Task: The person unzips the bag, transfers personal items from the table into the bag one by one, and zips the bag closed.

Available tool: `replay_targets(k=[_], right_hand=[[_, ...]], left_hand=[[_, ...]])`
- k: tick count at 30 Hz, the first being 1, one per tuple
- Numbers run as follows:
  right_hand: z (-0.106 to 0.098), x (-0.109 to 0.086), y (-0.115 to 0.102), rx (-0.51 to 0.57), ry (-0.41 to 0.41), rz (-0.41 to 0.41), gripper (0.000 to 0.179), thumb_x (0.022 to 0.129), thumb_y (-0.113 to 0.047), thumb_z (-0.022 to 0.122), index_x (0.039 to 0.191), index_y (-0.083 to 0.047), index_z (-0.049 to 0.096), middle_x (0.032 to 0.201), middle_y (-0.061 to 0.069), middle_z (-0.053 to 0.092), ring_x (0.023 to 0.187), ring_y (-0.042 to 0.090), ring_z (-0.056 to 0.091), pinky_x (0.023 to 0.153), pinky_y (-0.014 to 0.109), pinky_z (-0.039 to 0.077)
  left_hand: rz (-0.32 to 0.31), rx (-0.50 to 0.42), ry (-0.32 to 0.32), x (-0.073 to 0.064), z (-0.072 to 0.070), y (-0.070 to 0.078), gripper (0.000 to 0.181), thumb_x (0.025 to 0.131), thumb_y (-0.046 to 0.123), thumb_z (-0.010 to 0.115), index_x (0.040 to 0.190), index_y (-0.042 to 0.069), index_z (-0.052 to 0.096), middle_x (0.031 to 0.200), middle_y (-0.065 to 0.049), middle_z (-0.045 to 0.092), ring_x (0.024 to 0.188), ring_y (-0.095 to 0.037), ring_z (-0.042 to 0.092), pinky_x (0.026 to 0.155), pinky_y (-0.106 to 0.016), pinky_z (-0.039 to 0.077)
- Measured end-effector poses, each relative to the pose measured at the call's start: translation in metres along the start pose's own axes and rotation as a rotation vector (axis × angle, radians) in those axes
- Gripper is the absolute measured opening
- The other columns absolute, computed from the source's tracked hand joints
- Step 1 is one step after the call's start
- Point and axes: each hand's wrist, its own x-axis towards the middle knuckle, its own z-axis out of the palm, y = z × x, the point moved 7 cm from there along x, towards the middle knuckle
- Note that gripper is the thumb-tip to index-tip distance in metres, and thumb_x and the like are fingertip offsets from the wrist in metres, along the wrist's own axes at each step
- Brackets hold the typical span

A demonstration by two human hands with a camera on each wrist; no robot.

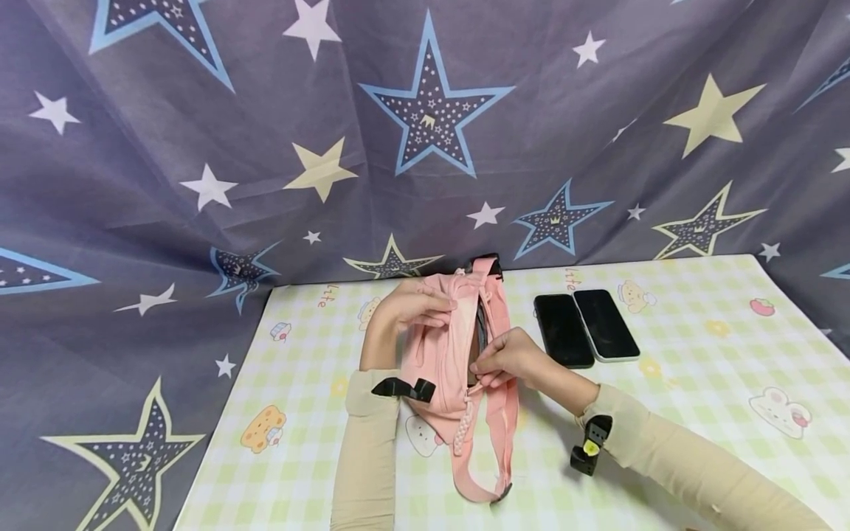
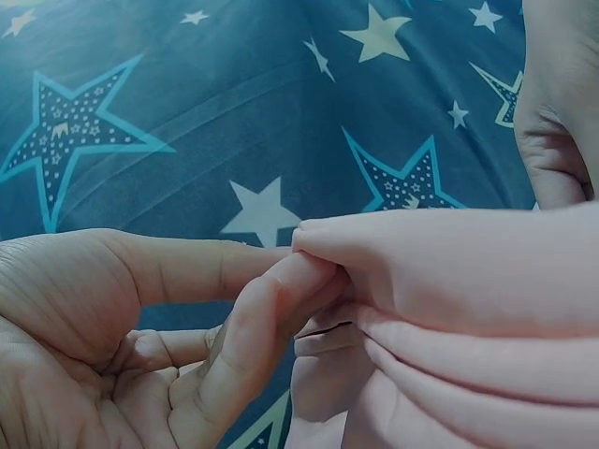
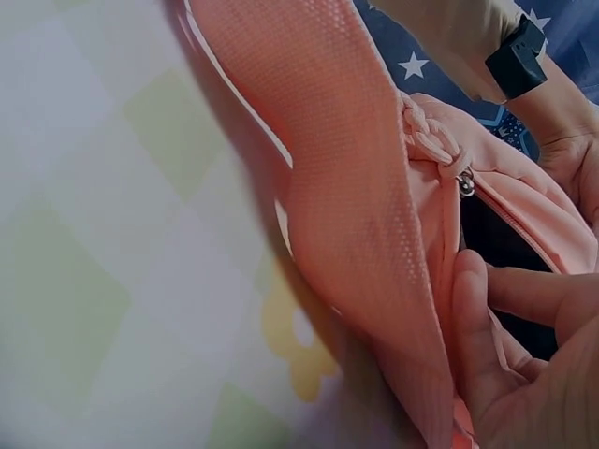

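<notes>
A pink waist bag (image 1: 434,346) with a webbing strap (image 1: 473,483) stands on the table, its zipped opening (image 1: 479,332) parted and dark inside. My left hand (image 1: 413,304) pinches the bag's fabric along the far left side of the opening; in the left wrist view the thumb and fingers of that left hand (image 2: 178,327) hold a fold of the pink cloth (image 2: 468,271). At the opening's near right edge, my right hand (image 1: 508,358) pinches the rim. The right wrist view shows the zipper pull (image 3: 466,185) at the opening's end, with a braided pink cord (image 3: 430,136) beside it.
Two dark-screened phones, one black (image 1: 563,332) and one white-edged (image 1: 607,324), lie side by side to the right of the bag. The table wears a green checked cloth (image 1: 704,457) with cartoon prints. A grey star-patterned curtain (image 1: 531,147) hangs behind it.
</notes>
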Motion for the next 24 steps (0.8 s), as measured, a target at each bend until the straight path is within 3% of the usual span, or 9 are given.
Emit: replay_targets(k=[10,19,24], right_hand=[[0.0,-0.005,-0.001,0.017,-0.046,-0.011,0.016,0.087,0.007,0.072,0.098,0.018,0.069,0.07,0.007,0.074,0.054,0.009,0.069,0.057,0.024,0.061],[-0.002,-0.02,-0.004,0.064,-0.086,-0.029,0.019,0.094,0.001,0.065,0.102,0.018,0.065,0.069,0.006,0.073,0.057,0.009,0.069,0.06,0.025,0.062],[-0.003,-0.033,-0.001,0.057,-0.103,-0.012,0.019,0.097,-0.002,0.06,0.099,0.015,0.064,0.069,0.006,0.073,0.058,0.009,0.07,0.06,0.025,0.062]], left_hand=[[-0.044,0.007,-0.016,0.002,0.001,-0.001,0.023,0.095,-0.001,0.066,0.115,-0.013,0.067,0.067,0.002,0.071,0.059,-0.006,0.068,0.06,-0.018,0.059],[0.008,0.069,0.012,0.002,0.006,0.002,0.024,0.093,0.0,0.069,0.113,-0.013,0.069,0.067,0.003,0.069,0.06,-0.006,0.067,0.059,-0.018,0.059],[0.031,0.122,0.039,-0.001,0.004,0.005,0.012,0.094,0.007,0.071,0.1,-0.003,0.073,0.069,0.004,0.071,0.065,-0.008,0.07,0.065,-0.022,0.061]])
